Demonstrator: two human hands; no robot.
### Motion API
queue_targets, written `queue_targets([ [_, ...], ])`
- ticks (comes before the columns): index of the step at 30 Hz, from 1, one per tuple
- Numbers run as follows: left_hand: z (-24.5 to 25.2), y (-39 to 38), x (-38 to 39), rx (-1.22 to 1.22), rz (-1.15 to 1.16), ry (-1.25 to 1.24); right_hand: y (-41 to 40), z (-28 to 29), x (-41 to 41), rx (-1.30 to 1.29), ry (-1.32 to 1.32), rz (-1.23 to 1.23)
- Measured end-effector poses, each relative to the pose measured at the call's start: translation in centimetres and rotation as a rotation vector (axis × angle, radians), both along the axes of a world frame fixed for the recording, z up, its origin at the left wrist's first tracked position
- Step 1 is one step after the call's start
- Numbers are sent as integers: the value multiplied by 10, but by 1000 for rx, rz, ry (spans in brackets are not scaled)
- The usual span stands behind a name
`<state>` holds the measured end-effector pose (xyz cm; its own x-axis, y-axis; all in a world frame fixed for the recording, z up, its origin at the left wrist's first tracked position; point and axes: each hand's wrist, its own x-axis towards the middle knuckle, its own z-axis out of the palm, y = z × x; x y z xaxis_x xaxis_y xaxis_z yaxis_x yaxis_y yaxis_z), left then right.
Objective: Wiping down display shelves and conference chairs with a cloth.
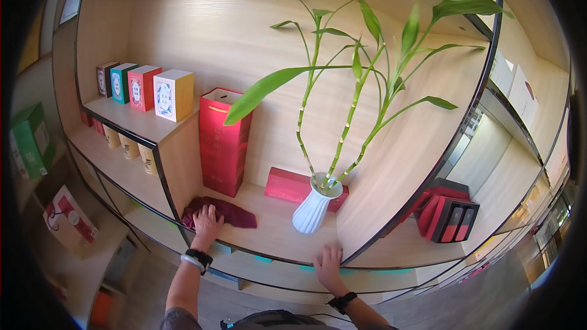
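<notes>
My left hand (208,223) presses on a dark red cloth (240,218), its fingers bent over the bunched end in the left corner of the shelf. The rest of the cloth lies flat to the right of my fingers. At the front edge of the same shelf (270,245), my right hand (329,266) rests by the foot of the right-hand divider and holds nothing. A white fluted vase (316,206) with several green lucky bamboo stalks (347,121) stands above it. Behind the cloth rises a tall red gift bag (224,146).
A flat red box (288,185) lies behind the vase. Small cartons (173,95) line the raised shelf at left, with beige canisters (130,146) underneath. To the right, an opened black-and-red gift box (454,222) stands beyond the divider (412,156). Long leaves reach out over the shelf.
</notes>
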<state>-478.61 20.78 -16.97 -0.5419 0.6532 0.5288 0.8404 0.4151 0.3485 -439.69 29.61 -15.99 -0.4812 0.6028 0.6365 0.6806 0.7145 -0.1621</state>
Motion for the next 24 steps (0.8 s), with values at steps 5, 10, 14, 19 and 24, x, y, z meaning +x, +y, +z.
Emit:
queue_targets([
  [5, 4, 21, 5, -101, 177, -64, 4, -9, -4, -70, -17, 95],
  [10, 8, 6, 84, -146, 26, 72, 3, -9, -3, -14, -63, 139],
  [14, 10, -18, 144, -84, -146, 113, 1, -4, -8, 17, -54, 166],
  [19, 14, -36, 179, 102, -335, -78, 4, -4, -4, 39, -64, 174],
  [24, 7, -73, 184, 206, -384, -1053, -3, 4, -14, -470, 168, 309],
])
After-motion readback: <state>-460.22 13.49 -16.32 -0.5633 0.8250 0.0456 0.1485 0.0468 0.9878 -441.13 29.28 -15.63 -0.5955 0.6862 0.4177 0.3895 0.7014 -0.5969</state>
